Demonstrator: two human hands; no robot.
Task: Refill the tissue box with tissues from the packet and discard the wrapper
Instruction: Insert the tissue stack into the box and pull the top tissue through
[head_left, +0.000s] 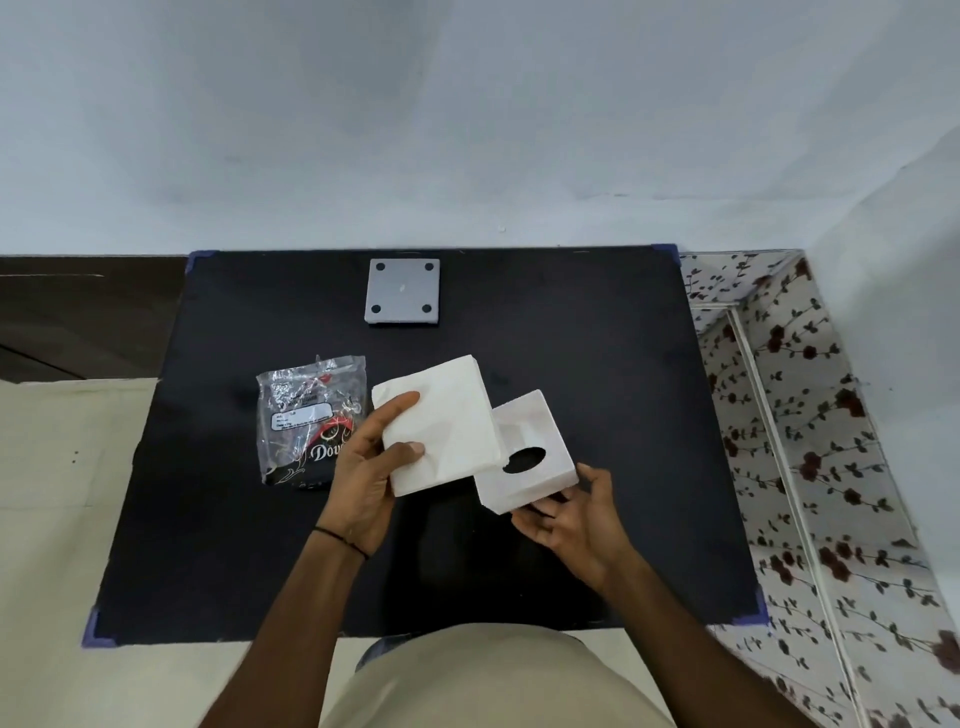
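My left hand (370, 467) grips a thick white stack of tissues (441, 421) by its near left corner, held above the black table. Its right edge overlaps the white tissue box (540, 478), which is tilted so that I look into its open side, with the dark oval slot showing inside. My right hand (571, 514) holds that box from below at its near corner. The clear plastic wrapper (306, 421) with black and red print lies flat on the table, left of my left hand, and looks emptied.
A grey square plate (403, 292) with four dark dots lies at the far middle of the black table (597, 338). A floral-patterned surface (810, 415) borders the table on the right. A pale wall stands behind.
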